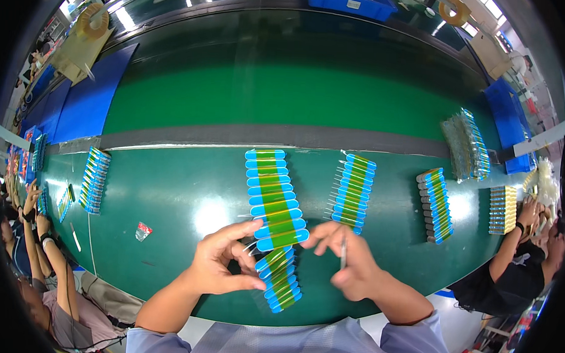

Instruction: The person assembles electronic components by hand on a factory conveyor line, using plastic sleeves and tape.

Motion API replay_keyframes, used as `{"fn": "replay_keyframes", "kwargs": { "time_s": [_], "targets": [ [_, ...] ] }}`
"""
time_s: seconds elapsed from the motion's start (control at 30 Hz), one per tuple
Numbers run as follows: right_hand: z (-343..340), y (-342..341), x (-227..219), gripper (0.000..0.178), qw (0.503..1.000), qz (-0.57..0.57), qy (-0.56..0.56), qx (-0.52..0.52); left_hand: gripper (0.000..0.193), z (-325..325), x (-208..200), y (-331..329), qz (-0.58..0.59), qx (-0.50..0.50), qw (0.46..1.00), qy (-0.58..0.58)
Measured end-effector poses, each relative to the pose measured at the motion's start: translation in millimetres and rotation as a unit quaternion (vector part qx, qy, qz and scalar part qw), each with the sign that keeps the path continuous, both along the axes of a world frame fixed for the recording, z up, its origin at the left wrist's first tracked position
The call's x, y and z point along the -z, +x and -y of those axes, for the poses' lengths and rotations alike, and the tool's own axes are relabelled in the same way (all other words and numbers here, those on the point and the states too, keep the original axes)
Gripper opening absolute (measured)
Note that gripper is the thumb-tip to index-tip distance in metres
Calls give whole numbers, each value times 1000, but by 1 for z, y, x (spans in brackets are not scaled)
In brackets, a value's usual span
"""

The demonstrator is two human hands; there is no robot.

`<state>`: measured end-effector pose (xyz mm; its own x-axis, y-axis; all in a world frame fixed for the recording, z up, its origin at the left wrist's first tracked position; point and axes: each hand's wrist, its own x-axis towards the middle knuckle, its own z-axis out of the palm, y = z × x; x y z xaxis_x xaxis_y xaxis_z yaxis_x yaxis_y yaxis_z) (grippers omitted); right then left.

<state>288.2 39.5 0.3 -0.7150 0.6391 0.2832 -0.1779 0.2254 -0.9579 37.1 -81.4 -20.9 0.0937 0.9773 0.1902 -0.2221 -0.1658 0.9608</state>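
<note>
A long row of blue-ended pieces with a yellow-green middle band (271, 182), probably a battery pack, lies in front of me. Below its near end is a second, shorter banded pack (282, 288), tilted. My left hand (223, 261) is closed at the left side of these packs, index finger by the upper one and thumb against the lower one. Pale leads stick out near its fingers. At the right, my right hand (357, 263) has its fingers curled around a slim metal tool (343, 250); its kind is unclear. Its fingertips are close to the upper pack's near end.
Another banded pack (355, 188) with thin leads lies beyond my right hand. More packs stand right (436, 207) and left (94, 179). A small red-and-clear packet (143, 231) lies left. Co-workers' arms (507, 253) reach in at both sides. A dark strip (271, 137) crosses the table.
</note>
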Motion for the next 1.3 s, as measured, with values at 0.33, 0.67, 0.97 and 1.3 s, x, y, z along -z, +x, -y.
{"fn": "replay_keyframes", "kwargs": {
  "time_s": [0.33,0.67,0.97,1.3],
  "targets": [
    [13,-5,3,50,971,-10,-211,-108,121,3,4,0,14,3,1000,-12],
    [-1,16,-7,38,987,-21,-139,-83,155,-3,-3,-8,100,10,991,-86],
    [-75,50,-33,37,968,159,-101,163,135,-4,9,-19,-60,-80,993,-67],
    [-89,59,-69,40,973,69,-203,80,21,-18,-8,-12,-447,-288,846,31]
  ]
}}
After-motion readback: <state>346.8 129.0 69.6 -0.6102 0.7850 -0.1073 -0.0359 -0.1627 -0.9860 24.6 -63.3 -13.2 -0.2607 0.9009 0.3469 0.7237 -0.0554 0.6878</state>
